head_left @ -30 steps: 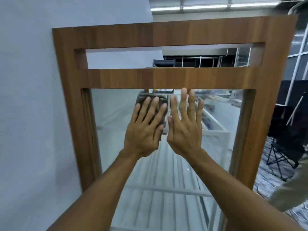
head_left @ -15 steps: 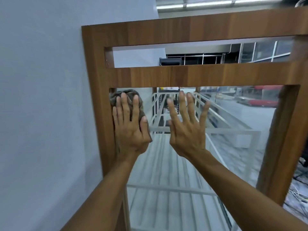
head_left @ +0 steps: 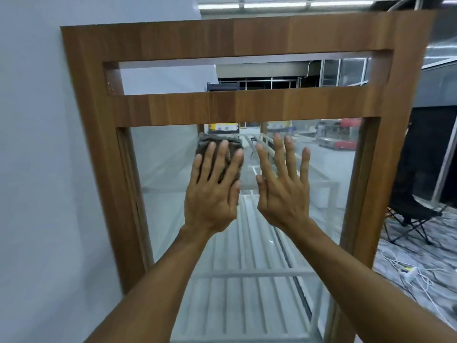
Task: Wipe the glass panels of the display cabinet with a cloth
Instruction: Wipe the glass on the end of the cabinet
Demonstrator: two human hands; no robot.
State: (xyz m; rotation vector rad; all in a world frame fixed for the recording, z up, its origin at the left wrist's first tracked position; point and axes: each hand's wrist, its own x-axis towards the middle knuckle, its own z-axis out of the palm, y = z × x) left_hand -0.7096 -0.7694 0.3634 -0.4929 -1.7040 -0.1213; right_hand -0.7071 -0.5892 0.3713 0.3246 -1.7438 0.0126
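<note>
The left hand point(head_left: 212, 191) lies flat, fingers straight and slightly fanned, pressing a crumpled grey-brown cloth point(head_left: 217, 141) against the large clear glass panel point(head_left: 163, 194) of the tall brown wooden display cabinet point(head_left: 247, 35). The cloth sits high on the pane, near its middle, just below the middle wooden rail point(head_left: 247, 108). The right hand point(head_left: 284, 191) is wide and holds nothing, fingers spread, seemingly braced on the glass just right of the cloth. I judge the wiping to be under way along the top strip. No streak tells wiped glass from unwiped. The long lower stretch looks left to do, as do any other panels.
</note>
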